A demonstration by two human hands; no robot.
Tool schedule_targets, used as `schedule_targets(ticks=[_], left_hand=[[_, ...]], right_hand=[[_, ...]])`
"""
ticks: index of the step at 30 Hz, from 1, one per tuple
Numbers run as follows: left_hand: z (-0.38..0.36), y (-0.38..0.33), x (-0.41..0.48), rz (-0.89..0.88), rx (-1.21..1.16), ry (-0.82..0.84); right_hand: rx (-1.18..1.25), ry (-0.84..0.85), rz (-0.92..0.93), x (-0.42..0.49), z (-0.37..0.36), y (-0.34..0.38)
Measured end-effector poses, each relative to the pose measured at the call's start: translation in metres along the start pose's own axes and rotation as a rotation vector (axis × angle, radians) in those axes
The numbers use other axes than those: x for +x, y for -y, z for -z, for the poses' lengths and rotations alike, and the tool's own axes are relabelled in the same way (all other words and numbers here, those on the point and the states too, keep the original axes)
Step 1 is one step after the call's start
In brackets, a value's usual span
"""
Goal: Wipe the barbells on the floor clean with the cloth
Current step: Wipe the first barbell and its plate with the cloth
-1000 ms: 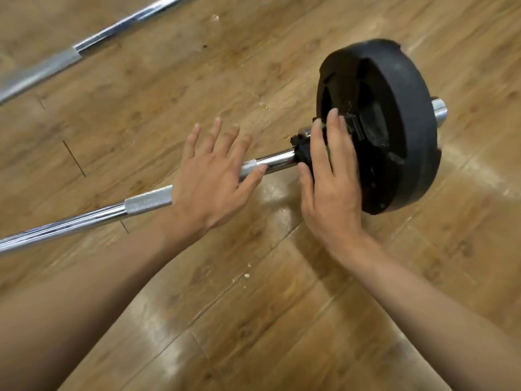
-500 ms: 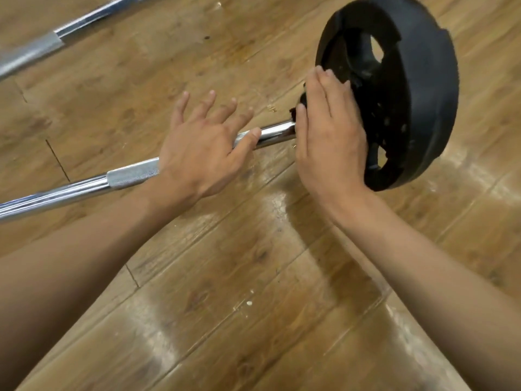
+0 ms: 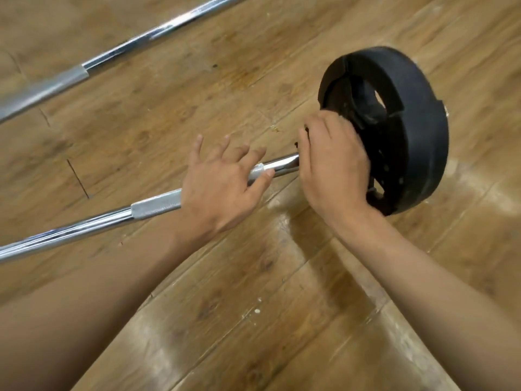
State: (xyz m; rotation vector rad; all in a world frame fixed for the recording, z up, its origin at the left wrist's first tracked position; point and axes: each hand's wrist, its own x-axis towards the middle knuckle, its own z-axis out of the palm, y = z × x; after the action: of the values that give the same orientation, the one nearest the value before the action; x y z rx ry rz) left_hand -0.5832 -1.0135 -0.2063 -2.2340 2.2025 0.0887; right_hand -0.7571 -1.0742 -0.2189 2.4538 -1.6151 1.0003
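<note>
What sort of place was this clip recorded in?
Probably a gym or home workout room: a chrome barbell with a black weight plate lies on a wood-plank floor, and a second chrome bar lies beyond it.

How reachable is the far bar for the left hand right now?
Probably yes. The left hand rests open on the near bar, gripping nothing, and only bare floor lies between it and the far bar. Whether the arm stretches that far is unclear.

arms: both forearms (image 3: 423, 277) bare (to frame edge) | left grip (image 3: 222, 190): bare hand | right grip (image 3: 332, 170): bare hand
</note>
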Motion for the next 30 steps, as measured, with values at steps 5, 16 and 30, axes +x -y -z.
schedule_targets(ticks=[5, 16, 30], left_hand=[[-0.006, -0.015, -0.026, -0.049, 0.029, -0.067], [-0.010, -0.052, -0.100, -0.166, -0.005, -0.025], [-0.015, -0.072, -0.175, -0.550, 0.066, -0.005]], right_hand=[[0.015, 0.081, 0.032, -0.047, 0.027, -0.009], [0.033, 0.140, 0.002, -0.103, 0.080, -0.004], [-0.027, 0.316, -0.019, -0.166, 0.151, -0.005]])
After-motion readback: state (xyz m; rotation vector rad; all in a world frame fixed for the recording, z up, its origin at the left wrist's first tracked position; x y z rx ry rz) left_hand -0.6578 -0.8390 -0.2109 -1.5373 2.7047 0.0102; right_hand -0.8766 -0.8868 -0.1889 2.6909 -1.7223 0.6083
